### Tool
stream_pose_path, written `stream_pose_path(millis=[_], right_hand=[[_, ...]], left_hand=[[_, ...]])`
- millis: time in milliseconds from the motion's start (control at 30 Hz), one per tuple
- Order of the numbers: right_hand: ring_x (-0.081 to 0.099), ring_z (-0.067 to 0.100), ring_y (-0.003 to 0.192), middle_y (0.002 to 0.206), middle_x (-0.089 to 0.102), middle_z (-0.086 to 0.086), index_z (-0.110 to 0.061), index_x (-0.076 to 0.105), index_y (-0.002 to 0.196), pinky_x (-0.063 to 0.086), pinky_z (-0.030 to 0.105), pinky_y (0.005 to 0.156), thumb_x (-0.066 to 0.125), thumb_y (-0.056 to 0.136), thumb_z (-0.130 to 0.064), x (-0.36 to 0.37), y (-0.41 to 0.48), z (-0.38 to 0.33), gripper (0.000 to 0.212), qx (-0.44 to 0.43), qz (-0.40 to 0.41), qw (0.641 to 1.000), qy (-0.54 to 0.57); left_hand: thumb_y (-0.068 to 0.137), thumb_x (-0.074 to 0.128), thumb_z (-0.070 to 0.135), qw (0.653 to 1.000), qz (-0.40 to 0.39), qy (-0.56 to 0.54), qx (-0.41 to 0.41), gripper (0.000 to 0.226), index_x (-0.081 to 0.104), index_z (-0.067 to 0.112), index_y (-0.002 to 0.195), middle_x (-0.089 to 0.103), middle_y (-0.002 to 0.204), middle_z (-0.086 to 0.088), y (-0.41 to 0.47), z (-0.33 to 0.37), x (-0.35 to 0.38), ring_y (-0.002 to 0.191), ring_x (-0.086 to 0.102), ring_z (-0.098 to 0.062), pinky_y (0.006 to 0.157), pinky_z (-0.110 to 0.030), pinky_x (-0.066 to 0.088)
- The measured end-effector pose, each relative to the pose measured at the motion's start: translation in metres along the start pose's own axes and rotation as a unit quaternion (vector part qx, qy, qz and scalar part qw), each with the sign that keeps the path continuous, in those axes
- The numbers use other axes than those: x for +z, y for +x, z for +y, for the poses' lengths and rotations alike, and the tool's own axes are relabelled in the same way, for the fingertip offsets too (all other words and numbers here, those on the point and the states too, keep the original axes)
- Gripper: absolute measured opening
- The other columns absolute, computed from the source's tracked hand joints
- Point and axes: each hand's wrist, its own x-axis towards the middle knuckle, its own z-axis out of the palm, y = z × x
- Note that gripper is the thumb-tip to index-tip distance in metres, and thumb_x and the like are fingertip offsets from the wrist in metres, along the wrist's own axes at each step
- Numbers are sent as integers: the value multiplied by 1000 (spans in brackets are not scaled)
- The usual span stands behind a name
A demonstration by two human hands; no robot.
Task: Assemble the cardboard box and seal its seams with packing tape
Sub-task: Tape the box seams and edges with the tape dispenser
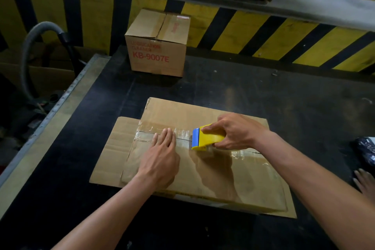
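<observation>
Two hands work our cardboard box (203,168): left hand (160,160) pressing flat, fingers extended, on the taped seam (182,135); right hand (235,134) clenched around the yellow tape dispenser (207,138).

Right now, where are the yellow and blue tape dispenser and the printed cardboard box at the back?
yellow and blue tape dispenser (205,138): head view, yellow body.
printed cardboard box (156,57): head view, front face.

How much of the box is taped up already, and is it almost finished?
Partly done. Shiny tape already covers the left stretch of the seam on the flat cardboard box. Right now the left hand presses that tape down while the right hand holds the yellow tape dispenser on the seam. Left to do: the seam to the right of the dispenser. The box lies flat and is not yet stood up.
</observation>
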Motion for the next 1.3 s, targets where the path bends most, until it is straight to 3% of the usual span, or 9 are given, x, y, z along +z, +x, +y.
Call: stream_pose_path(millis=[233, 433, 633, 867, 967, 1167, 1233, 1300], right_hand=[[53, 15, 89, 96, 57, -5, -42, 52, 141, 43, 29, 71, 69, 84, -46, 1, -8, 11, 59, 11, -15, 999, 32], [57, 20, 88, 100, 64, 2, -43, 53, 140, 50, 38, 76, 70, 84, -45, -5, -22, 27, 59, -2, -17, 999, 44], [54, 15, 89, 102, 58, -6, -52, 46, 140, 51, 40, 80, 66, 82, -56, -9, -57, 64, 62, 42, -25, 997, 57], [50, 13, 94, 102, 58, -3, -45, 51, 141, 44, 30, 78, 69, 84, -45, 0, -57, 62, 59, 27, -12, 999, 41], [51, 13, 95, 102, 58, -3, -45, 52, 141, 43, 29, 78, 68, 85, -43, -1, -55, 65, 58, 17, -14, 999, 40], [44, 5, 87, 96, 53, -13, -42, 53, 141, 31, 11, 62, 67, 87, -42, -3, -49, 63, 55, 2, -30, 999, 28], [46, 5, 82, 92, 50, -21, -42, 52, 140, 35, 13, 63, 68, 87, -38, -7, -51, 65, 55, 6, -37, 998, 49], [53, 9, 88, 96, 54, -18, -42, 52, 140, 43, 20, 69, 68, 87, -37, -10, -56, 67, 56, 5, -34, 998, 61]], left_hand=[[103, 7, 53, 998, 57, -3, 23, 69, -1, 14, 159, -6, 167, -3, 1, -1, 22, 153, -14, -14, 125, -39, -6], [103, 6, 54, 998, 61, 6, 16, 69, -1, 15, 160, -8, 167, -1, 0, 0, 22, 152, -16, -13, 123, -36, -9], [104, 5, 55, 999, 47, 1, 23, 68, -4, 16, 159, -11, 166, -1, 0, 1, 19, 152, -18, -13, 124, -35, -11], [99, 13, 41, 999, 6, 23, -38, 70, 0, 7, 159, -7, 167, -12, 5, 34, 2, 155, -9, -25, 127, -42, -1], [93, 10, 33, 1000, 3, 25, -14, 72, 2, 5, 159, -3, 168, -16, 13, 60, 4, 155, -7, -29, 126, -44, -2], [104, 6, 52, 999, 24, -18, 34, 69, 2, 12, 161, -4, 168, -9, 21, 85, 30, 154, -12, -21, 126, -42, -2], [103, 4, 54, 999, 34, -10, 34, 71, 4, 13, 161, -2, 168, -9, 21, 82, 34, 155, -11, -20, 127, -41, -1], [102, 2, 56, 998, 51, -11, 35, 74, 8, 13, 161, 3, 168, -9, 21, 80, 35, 155, -8, -20, 127, -40, 0]])
